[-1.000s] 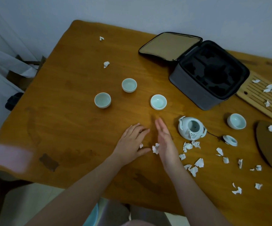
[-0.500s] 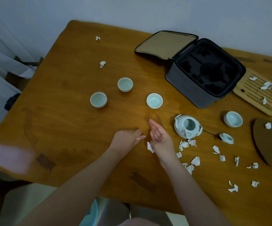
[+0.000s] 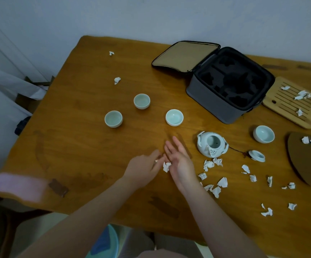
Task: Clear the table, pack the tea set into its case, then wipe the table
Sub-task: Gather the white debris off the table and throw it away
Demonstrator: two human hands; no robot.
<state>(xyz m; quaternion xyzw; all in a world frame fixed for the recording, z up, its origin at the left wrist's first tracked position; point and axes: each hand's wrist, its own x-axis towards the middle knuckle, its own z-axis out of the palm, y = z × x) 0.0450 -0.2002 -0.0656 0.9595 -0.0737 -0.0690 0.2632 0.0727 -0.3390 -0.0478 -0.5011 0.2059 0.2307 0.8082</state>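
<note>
My left hand (image 3: 143, 168) pinches a small white paper scrap (image 3: 156, 161) at its fingertips, close to the wooden table (image 3: 72, 138). My right hand (image 3: 178, 159) stands on edge beside it, fingers straight, with a crumpled scrap (image 3: 166, 167) against its palm. Three pale cups (image 3: 113, 119) (image 3: 141, 101) (image 3: 174, 117) stand beyond the hands. To the right sit the lidless teapot (image 3: 211, 144), its lid (image 3: 257, 155) and a fourth cup (image 3: 263, 134). The grey case (image 3: 206, 97) lies open at the back.
Several paper scraps (image 3: 222, 182) litter the table right of my hands; two more lie far back (image 3: 117, 80). A bamboo tray (image 3: 288, 116) and a brown mat (image 3: 303, 164) with scraps sit at the right. A pink cloth (image 3: 18, 185) lies at the left edge.
My left hand curled from flat on the table and picked up a small scrap. My right hand turned its palm toward the left hand and drew slightly nearer.
</note>
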